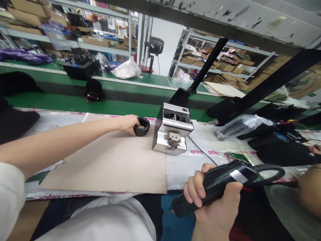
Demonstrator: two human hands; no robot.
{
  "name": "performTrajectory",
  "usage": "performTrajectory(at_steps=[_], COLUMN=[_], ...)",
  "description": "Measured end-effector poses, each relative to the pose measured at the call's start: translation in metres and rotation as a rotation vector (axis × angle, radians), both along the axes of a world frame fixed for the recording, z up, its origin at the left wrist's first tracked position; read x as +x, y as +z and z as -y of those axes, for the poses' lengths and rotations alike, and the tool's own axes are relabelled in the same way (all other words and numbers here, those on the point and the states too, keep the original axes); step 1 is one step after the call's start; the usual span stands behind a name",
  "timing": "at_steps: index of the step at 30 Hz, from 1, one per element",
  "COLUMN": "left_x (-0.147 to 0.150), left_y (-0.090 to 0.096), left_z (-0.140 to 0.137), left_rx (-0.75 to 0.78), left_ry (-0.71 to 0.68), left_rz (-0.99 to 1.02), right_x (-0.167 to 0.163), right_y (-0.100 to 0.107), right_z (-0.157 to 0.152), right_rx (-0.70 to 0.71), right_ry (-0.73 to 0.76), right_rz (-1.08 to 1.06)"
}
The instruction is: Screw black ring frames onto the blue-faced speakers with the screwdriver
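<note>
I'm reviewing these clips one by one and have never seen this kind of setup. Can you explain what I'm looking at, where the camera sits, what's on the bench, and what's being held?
There is no robot here: a person works with bare hands, and the single camera is worn on their head, looking forward and down. The left hand reaches out and grips a black ring-shaped part lying on a sheet of brown cardboard. The right hand, close to the body, is closed around a black electric screwdriver with a cable. Beside the ring stands a small silver metal box-shaped machine, probably a screw feeder. Beyond it runs a green conveyor belt, with shelves of cartons behind.
</note>
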State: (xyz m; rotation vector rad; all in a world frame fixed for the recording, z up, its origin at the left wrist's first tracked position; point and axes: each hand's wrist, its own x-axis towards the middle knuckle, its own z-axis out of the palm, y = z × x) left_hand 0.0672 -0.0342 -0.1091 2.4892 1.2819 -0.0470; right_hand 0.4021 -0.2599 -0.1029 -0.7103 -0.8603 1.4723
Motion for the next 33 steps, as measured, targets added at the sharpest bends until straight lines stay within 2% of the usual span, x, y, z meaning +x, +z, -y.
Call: performTrajectory(at_steps=[6, 12, 15, 17, 20, 23, 25, 27, 29, 33], left_x=[-0.020, -0.022, -0.041, -0.058, -0.062, -0.026, 0.009, 0.040, 0.056, 0.051], left_y=[0.000, 0.015, 0.026, 0.026, 0.010, -0.016, -0.028, -0.033, -0.035, -0.038], left_z=[0.044, 0.046, 0.055, 0.073, 0.115, 0.159, 0.181, 0.192, 0.191, 0.175], left_rx=[-0.055, -0.121, -0.151, -0.221, -0.350, -0.351, -0.408, -0.566, -0.583, -0.551], left_ry=[-0.103, -0.132, -0.092, 0.035, 0.435, 0.898, 1.082, 1.088, 1.071, 1.042], left_rz=[0.028, 0.054, 0.074, 0.214, 0.732, 1.360, 1.666, 1.782, 1.789, 1.708], right_x=[-0.004, -0.050, -0.072, -0.085, -0.104, -0.119, -0.126, -0.131, -0.133, -0.133], right_y=[0.005, 0.026, 0.031, 0.030, 0.022, 0.008, 0.000, -0.006, -0.007, -0.008], right_z=[-0.007, -0.037, -0.051, -0.057, -0.064, -0.074, -0.079, -0.080, -0.078, -0.073], right_rx=[-0.012, -0.137, -0.174, -0.194, -0.215, -0.233, -0.257, -0.278, -0.305, -0.373], right_ry=[0.047, 0.140, 0.159, 0.196, 0.243, 0.226, 0.231, 0.261, 0.293, 0.267], right_rz=[0.047, 0.235, 0.340, 0.430, 0.530, 0.522, 0.504, 0.496, 0.499, 0.533])
